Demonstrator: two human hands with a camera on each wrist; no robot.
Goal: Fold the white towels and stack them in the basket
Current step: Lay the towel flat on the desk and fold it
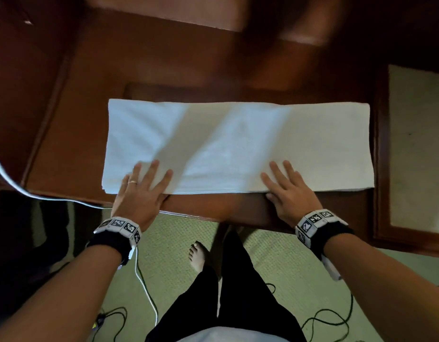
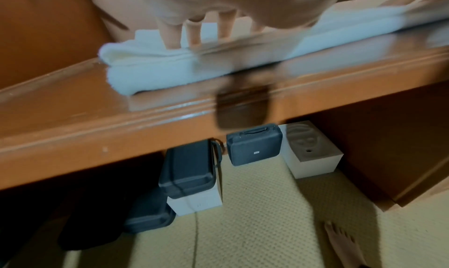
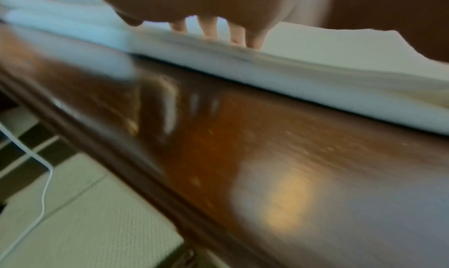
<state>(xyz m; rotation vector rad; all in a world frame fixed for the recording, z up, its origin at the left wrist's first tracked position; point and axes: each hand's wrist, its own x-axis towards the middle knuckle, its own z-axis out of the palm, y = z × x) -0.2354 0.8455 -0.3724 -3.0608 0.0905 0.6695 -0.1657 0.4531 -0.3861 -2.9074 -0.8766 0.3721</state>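
Head view: left hand [image 1: 139,191] and right hand [image 1: 288,191], fingers straight, press flat on the near edge of a folded white towel [image 1: 238,144] lying on a wooden desk [image 1: 213,208]. Soft, limp and light, it is probably best pinched at its end corners.

Left hand [image 1: 139,193] and right hand [image 1: 288,193] lie palm-down — fingers [image 1: 276,170] straight, spread, forearms extended.

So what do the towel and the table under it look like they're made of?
The towel looks like thick white terry cotton: soft rounded folds and a fuzzy edge in the left wrist view, though blur hides the weave. The table looks like reddish-brown wood with a glossy varnish: it shows grain streaks and mirrors light and the hands' fingers; it could be veneer.
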